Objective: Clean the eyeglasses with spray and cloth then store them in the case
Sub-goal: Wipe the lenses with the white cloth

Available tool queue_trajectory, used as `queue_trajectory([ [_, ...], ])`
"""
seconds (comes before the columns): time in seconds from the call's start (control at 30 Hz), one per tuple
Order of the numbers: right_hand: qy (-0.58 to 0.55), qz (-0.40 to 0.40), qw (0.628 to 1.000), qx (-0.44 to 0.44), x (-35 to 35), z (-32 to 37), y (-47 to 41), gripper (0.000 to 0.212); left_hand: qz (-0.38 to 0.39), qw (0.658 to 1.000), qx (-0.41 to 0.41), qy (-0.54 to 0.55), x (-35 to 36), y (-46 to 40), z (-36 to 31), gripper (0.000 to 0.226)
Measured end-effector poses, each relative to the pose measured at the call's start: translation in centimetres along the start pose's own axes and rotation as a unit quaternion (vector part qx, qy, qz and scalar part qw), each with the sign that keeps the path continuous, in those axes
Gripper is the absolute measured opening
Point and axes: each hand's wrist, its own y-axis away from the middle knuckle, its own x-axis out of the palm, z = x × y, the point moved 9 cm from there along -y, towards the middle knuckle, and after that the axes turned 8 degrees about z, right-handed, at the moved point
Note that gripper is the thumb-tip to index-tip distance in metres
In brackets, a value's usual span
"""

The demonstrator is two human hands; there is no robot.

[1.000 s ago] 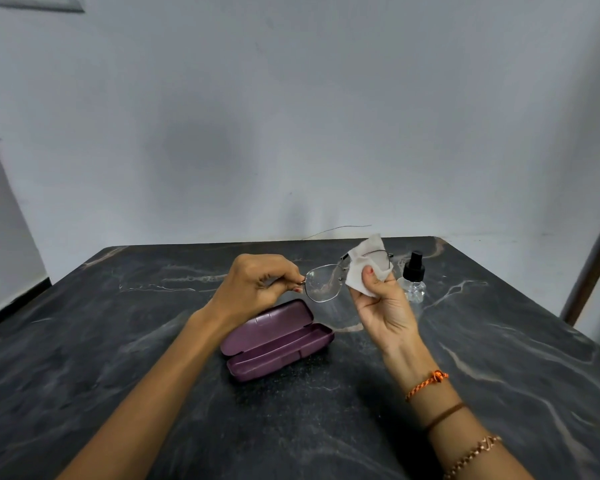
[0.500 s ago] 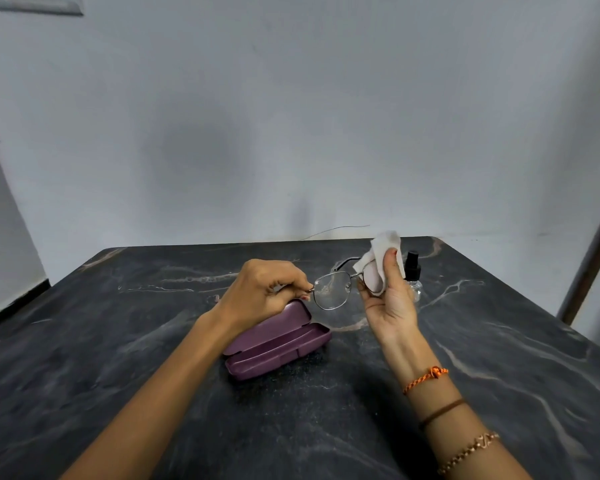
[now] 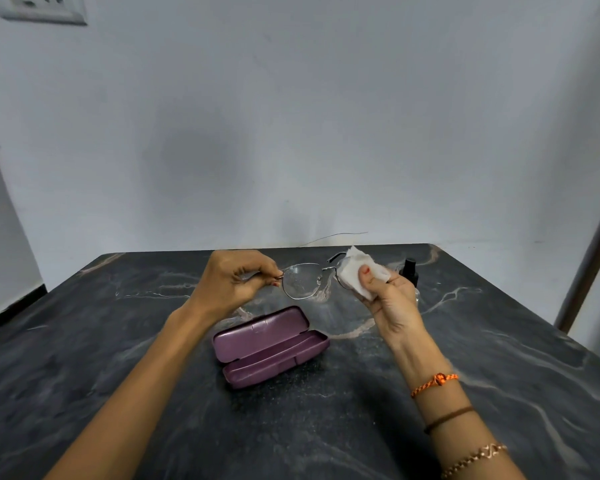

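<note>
So the case [image 3: 271, 346] sits open on the bench [image 3: 118, 375], pretty much centre. Above and behind it the eyeglasses [image 3: 303, 280] are held up off the bench between both hands, left hand [image 3: 236, 282] at their left end, right hand [image 3: 392, 299] with the cloth [image 3: 354, 271] over the right lens. Spray bottle [image 3: 409, 271] stands just behind the right hand, near the wall [image 3: 291, 133].

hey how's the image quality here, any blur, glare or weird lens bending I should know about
Head view: mostly sharp, with even, soft light. The eyeglasses show a smeared or misted lens rather than hard glare. Soft shadows of the arms fall on the dark marble table. Wide-angle bending curves the table's far edge and the wall corners. The spray bottle is partly hidden behind the right hand and the cloth.
</note>
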Motion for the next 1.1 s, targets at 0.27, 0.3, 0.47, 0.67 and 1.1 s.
queue_trajectory([
  [0.27, -0.278, -0.031, 0.96, 0.0, 0.8, -1.4, 0.1, 0.084, 0.011, 1.0, 0.01, 0.013, 1.2, 0.1, -0.2, 0.014],
  [0.3, -0.281, -0.028, 0.959, -0.005, 0.9, -1.3, 0.1, 0.087, 0.014, 1.0, 0.012, 0.018, 1.3, 0.1, -0.3, 0.01],
  [0.47, -0.226, 0.007, 0.974, -0.026, 1.4, -0.6, 0.0, 0.068, 0.024, 0.999, 0.01, 0.032, 1.8, 0.2, -0.4, 0.007],
  [0.67, -0.105, -0.01, 0.994, -0.041, 1.1, -0.4, 0.2, 0.072, 0.038, 0.999, 0.023, 0.023, 2.1, 0.2, -0.7, 0.011],
  [1.1, -0.171, -0.081, 0.982, -0.019, 0.8, -0.9, 1.1, 0.007, 0.037, 0.999, 0.027, -0.007, 2.2, -0.1, -1.3, 0.014],
])
